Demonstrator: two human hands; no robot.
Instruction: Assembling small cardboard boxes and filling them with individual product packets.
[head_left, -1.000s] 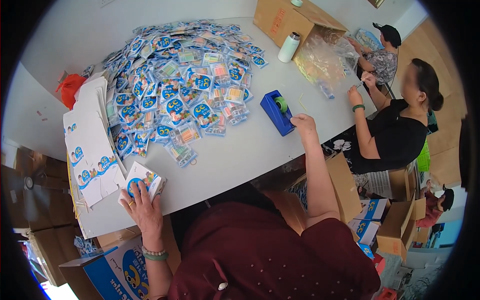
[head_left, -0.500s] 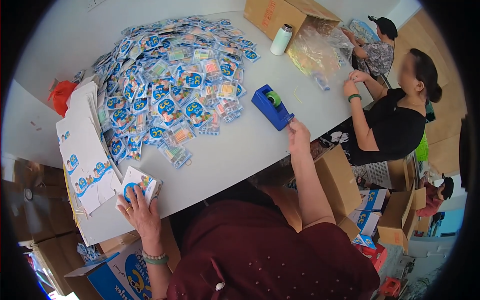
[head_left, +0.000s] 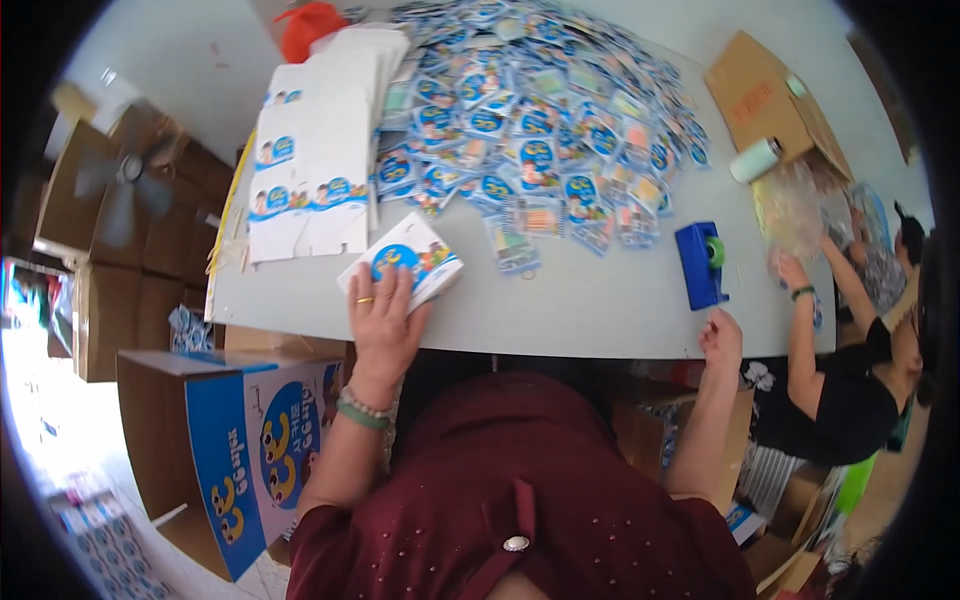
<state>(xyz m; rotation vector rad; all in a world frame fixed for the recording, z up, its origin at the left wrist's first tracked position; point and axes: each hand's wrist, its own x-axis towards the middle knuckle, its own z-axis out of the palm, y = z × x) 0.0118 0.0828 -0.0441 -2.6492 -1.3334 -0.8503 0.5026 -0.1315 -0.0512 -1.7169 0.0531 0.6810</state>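
The left hand lies flat, fingers spread, on a small printed box at the tabletop edge; the right hand, loosely curled and empty, rests just below the blue tape dispenser.

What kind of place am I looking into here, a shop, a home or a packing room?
Most likely a small packing room. A white table carries a big heap of blue sachets beside flat white cartons, with a blue tape dispenser at hand and brown cardboard boxes stacked around.
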